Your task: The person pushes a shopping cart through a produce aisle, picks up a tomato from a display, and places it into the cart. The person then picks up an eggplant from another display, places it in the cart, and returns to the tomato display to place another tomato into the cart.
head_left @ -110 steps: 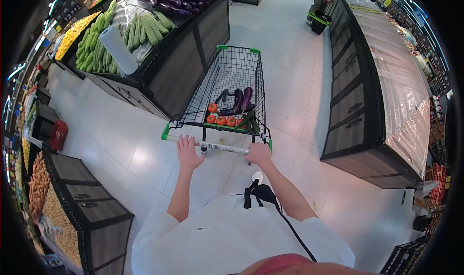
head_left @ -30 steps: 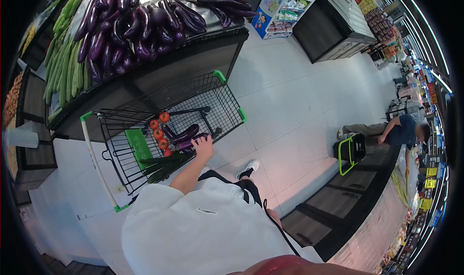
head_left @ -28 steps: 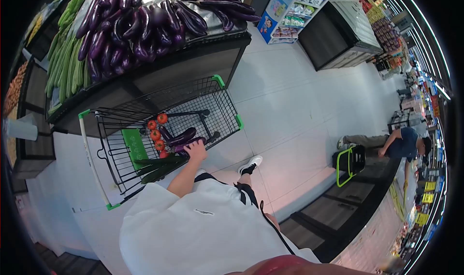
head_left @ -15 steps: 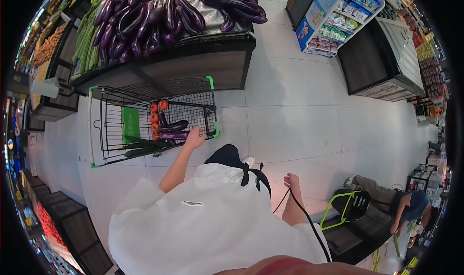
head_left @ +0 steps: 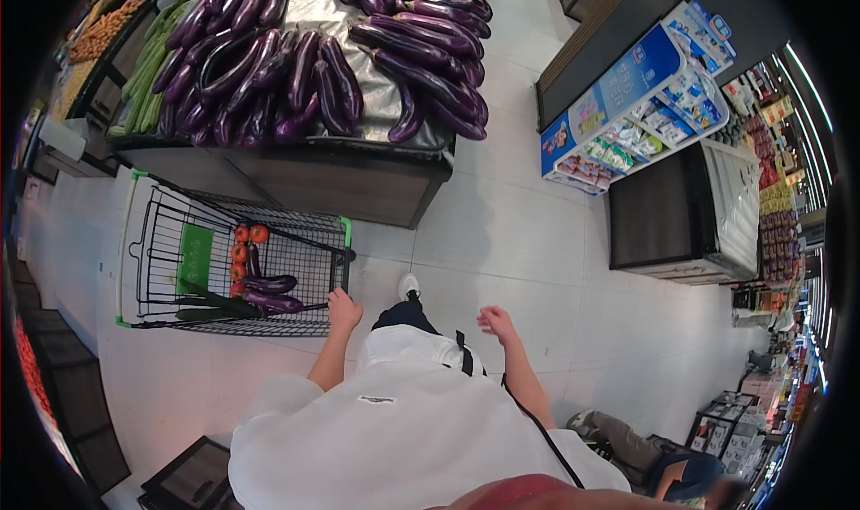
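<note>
My left hand is at the near front corner of the shopping cart, its fingers curled by the wire rim; what they grip, if anything, is too small to make out. In the cart lie tomatoes, dark purple eggplants and long green vegetables beside a green panel. Held out over the floor to the right of my body, my right hand has loosely bent fingers and nothing visible in it.
Eggplants are heaped on a dark stand behind the cart, with long green gourds to their left. A blue display rack and a dark cabinet stand at the right. Another person is at the lower right.
The view has turned and moved closer to the eggplant stand. My left hand has gone from the eggplants in the cart to its front corner. My right hand has come into view, forward of my body.
</note>
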The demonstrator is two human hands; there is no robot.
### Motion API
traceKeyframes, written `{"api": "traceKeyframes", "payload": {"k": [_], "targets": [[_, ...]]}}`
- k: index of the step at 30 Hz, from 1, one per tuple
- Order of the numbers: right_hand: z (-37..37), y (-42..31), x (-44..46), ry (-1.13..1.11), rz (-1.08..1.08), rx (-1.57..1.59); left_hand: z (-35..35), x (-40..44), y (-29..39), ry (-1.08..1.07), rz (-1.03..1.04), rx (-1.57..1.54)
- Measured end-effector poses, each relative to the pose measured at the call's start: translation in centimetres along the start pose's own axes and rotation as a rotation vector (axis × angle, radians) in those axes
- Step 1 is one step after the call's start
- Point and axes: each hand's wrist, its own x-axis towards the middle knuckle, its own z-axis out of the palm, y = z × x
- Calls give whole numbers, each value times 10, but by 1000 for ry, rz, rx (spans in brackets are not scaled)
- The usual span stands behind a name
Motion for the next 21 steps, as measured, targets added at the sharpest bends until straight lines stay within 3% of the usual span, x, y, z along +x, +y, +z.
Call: {"api": "traceKeyframes", "payload": {"k": [2,3,5,8,11,14,19,21], "targets": [[-41,18,1,23,144,-116,0,9,25,78,-29,-33],[-62,20,1,57,230,-143,3,19,40,69,-158,-65],[-100,18,0,159,264,-219,8,36,61,59,-371,-105],[-141,-16,3,257,259,-203,-9,34,85,6,-472,5],[-158,-81,30,319,42,-90,-12,43,85,-21,-493,17],[-156,-192,61,293,-205,-128,-16,46,82,-62,-508,-47],[-157,-378,164,149,-713,-271,-10,45,90,21,-558,-11],[-143,-450,196,71,-820,-248,-3,48,90,69,-594,-10]]}}
